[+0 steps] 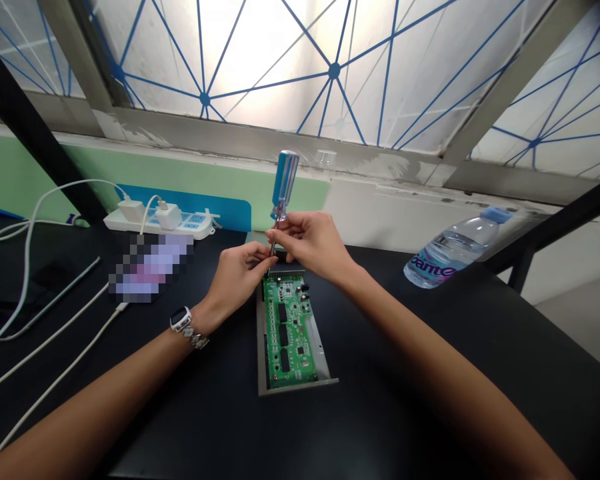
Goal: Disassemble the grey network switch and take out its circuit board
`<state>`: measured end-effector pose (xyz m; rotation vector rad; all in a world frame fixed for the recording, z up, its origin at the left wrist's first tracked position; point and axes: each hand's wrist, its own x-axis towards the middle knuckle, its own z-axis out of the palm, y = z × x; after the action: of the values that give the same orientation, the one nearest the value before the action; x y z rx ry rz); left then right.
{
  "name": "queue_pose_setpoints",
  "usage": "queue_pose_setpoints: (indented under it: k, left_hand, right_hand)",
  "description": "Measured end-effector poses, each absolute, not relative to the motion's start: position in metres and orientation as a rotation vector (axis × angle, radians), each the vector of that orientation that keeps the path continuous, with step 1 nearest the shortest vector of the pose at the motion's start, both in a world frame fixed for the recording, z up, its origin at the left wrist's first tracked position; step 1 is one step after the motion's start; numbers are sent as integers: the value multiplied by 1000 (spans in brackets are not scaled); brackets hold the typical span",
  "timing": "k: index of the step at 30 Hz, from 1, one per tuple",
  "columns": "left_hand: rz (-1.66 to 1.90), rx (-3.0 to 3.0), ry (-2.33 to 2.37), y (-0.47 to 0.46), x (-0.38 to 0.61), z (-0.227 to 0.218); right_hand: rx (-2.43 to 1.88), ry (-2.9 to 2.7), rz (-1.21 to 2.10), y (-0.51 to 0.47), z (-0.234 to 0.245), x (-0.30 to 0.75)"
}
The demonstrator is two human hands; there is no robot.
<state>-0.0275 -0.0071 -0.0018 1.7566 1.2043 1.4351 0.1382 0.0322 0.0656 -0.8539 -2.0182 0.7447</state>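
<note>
A green circuit board (291, 333) lies in a shallow grey metal tray (263, 347) on the black table. A screwdriver with a clear blue handle (284, 181) stands upright over the board's far end. My right hand (313, 243) pinches its metal shaft just below the handle. My left hand (240, 272), with a watch on the wrist, is closed beside the shaft's lower end at the far left corner of the board. The screwdriver's tip is hidden behind my fingers.
A white power strip (160, 223) with plugged-in chargers sits at the back left, and white cables (45, 347) trail across the table's left side. A blurred-out object (147, 270) lies near it. A water bottle (453, 253) lies on its side at the right.
</note>
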Motion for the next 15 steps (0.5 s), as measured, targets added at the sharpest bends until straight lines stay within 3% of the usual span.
queue_pose_setpoints:
  k: [7,15]
  left_hand:
    - [1394,1747,1141,-9,-27,0]
    - [1379,1656,1067,-4,-29,-9]
  right_hand:
    - [-877,-1943,614,33,60,133]
    - [-757,-1997,896,34,68,139]
